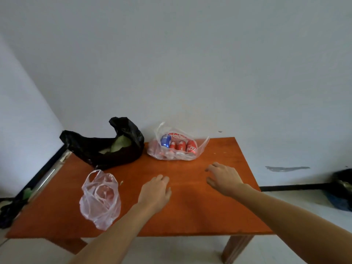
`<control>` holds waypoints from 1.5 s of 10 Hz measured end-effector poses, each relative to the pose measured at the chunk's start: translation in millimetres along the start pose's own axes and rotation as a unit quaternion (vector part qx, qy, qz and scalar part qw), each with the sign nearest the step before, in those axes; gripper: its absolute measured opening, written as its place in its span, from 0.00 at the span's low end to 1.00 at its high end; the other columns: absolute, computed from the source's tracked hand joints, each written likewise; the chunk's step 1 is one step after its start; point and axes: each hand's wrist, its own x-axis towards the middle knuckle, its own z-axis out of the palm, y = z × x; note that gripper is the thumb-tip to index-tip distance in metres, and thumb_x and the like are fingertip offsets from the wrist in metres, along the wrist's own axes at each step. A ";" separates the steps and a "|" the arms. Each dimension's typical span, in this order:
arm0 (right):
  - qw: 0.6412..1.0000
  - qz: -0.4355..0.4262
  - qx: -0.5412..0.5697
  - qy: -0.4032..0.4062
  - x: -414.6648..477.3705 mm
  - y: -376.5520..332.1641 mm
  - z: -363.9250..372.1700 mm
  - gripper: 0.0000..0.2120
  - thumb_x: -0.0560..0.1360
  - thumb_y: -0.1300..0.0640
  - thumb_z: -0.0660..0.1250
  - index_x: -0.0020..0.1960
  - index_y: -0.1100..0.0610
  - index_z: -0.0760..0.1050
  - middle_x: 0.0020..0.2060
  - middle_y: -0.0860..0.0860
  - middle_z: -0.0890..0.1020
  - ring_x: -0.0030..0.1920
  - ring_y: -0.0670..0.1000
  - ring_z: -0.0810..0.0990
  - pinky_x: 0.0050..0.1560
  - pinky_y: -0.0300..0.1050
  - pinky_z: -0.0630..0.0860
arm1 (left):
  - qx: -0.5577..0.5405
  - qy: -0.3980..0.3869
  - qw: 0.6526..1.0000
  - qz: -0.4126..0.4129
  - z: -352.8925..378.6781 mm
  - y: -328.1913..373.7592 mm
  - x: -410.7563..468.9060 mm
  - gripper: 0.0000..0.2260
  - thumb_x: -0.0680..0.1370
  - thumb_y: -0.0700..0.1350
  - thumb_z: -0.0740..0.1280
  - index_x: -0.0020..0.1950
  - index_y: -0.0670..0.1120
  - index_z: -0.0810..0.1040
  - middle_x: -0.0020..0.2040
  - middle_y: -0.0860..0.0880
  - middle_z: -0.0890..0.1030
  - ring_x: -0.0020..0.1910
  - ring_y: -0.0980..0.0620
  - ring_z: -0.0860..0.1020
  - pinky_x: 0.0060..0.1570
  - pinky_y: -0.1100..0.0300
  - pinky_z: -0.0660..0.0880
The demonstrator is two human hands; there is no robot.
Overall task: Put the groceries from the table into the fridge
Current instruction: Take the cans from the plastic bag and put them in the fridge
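Table (pixel 209 210): smooth orange-brown wood, rectangular. Far left corner: crumpled black plastic bag (pixel 106 151) gaping over pale green leaves (pixel 120 144). Far edge, middle: thin clear bag (pixel 171 156) holding glossy red cans (pixel 181 145) and one blue can (pixel 165 140). Left side: wrinkled translucent bag (pixel 100 199), just beside left hand (pixel 155 189). Left hand and right hand (pixel 224 177) empty, fingers relaxed, mid-table; clear bag lies beyond them, apart.

Bare table (pixel 219 197) centre; bags (pixel 176 147) line rear.
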 end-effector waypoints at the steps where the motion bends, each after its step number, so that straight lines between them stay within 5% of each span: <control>1: 1.000 0.024 0.002 -0.010 46.6 6.1 22.2 0.17 0.78 0.47 0.62 0.66 0.49 0.71 0.60 0.47 0.76 0.55 0.50 0.78 0.49 0.42 0.75 | 0.004 -0.012 1.000 0.023 16.3 -22.0 49.8 0.12 0.80 0.50 0.59 0.61 0.49 0.73 0.56 0.52 0.75 0.54 0.53 0.75 0.52 0.57 0.75; 4: 0.993 0.118 0.019 -0.022 186.0 21.2 50.6 0.17 0.77 0.48 0.63 0.65 0.49 0.72 0.60 0.48 0.78 0.55 0.50 0.79 0.50 0.44 0.76 | -0.037 -0.036 0.992 0.118 49.4 -86.2 211.7 0.14 0.79 0.50 0.60 0.64 0.49 0.72 0.62 0.51 0.75 0.61 0.53 0.73 0.61 0.57 0.72; 6: 0.984 0.167 0.049 -0.045 252.9 36.4 79.5 0.15 0.78 0.47 0.63 0.61 0.52 0.74 0.55 0.49 0.80 0.51 0.52 0.80 0.47 0.45 0.77 | -0.041 -0.068 0.988 0.134 81.6 -93.7 285.1 0.13 0.79 0.50 0.58 0.62 0.49 0.72 0.60 0.51 0.75 0.59 0.52 0.72 0.56 0.57 0.70; 8: 0.972 0.190 0.110 -0.086 322.4 39.0 129.8 0.16 0.78 0.52 0.61 0.62 0.58 0.73 0.57 0.57 0.77 0.54 0.60 0.78 0.50 0.50 0.73 | -0.088 -0.122 0.985 0.086 126.5 -94.7 320.5 0.13 0.79 0.48 0.60 0.63 0.48 0.71 0.60 0.50 0.74 0.60 0.51 0.72 0.59 0.56 0.72; 10: 0.934 0.306 0.117 -0.145 352.3 51.9 190.5 0.28 0.77 0.44 0.61 0.68 0.62 0.63 0.61 0.60 0.71 0.62 0.60 0.70 0.61 0.53 0.70 | -0.077 -0.179 0.980 0.034 153.4 -96.1 340.1 0.14 0.79 0.47 0.60 0.64 0.47 0.69 0.62 0.49 0.72 0.63 0.48 0.70 0.61 0.53 0.70; 12: 0.896 0.358 0.212 -0.158 359.5 73.3 211.6 0.34 0.72 0.42 0.69 0.69 0.57 0.60 0.62 0.57 0.75 0.61 0.59 0.76 0.57 0.55 0.75 | -0.117 -0.245 0.962 0.025 175.5 -89.5 348.7 0.19 0.82 0.41 0.58 0.72 0.38 0.62 0.71 0.41 0.65 0.69 0.42 0.66 0.66 0.58 0.62; 13: 0.872 0.366 0.272 -0.180 362.8 82.9 214.0 0.35 0.69 0.44 0.72 0.69 0.55 0.60 0.63 0.56 0.75 0.60 0.59 0.77 0.60 0.57 0.74 | -0.101 -0.250 0.963 0.011 184.2 -86.0 355.0 0.23 0.81 0.47 0.58 0.74 0.40 0.59 0.74 0.42 0.62 0.73 0.44 0.62 0.71 0.56 0.57; 14: 0.851 0.387 0.311 -0.172 363.7 98.3 197.2 0.29 0.70 0.40 0.67 0.64 0.56 0.70 0.55 0.55 0.80 0.49 0.56 0.82 0.52 0.54 0.80 | -0.130 -0.282 0.950 -0.018 181.9 -70.0 369.0 0.24 0.82 0.40 0.57 0.76 0.38 0.54 0.76 0.40 0.55 0.73 0.40 0.59 0.70 0.52 0.58; 15: 0.857 0.388 0.318 -0.118 355.6 117.8 176.1 0.25 0.72 0.39 0.62 0.62 0.53 0.77 0.53 0.55 0.82 0.50 0.56 0.82 0.50 0.49 0.79 | -0.075 -0.222 0.970 -0.064 190.8 -65.6 374.0 0.27 0.80 0.49 0.60 0.75 0.42 0.55 0.71 0.39 0.64 0.66 0.42 0.69 0.63 0.52 0.69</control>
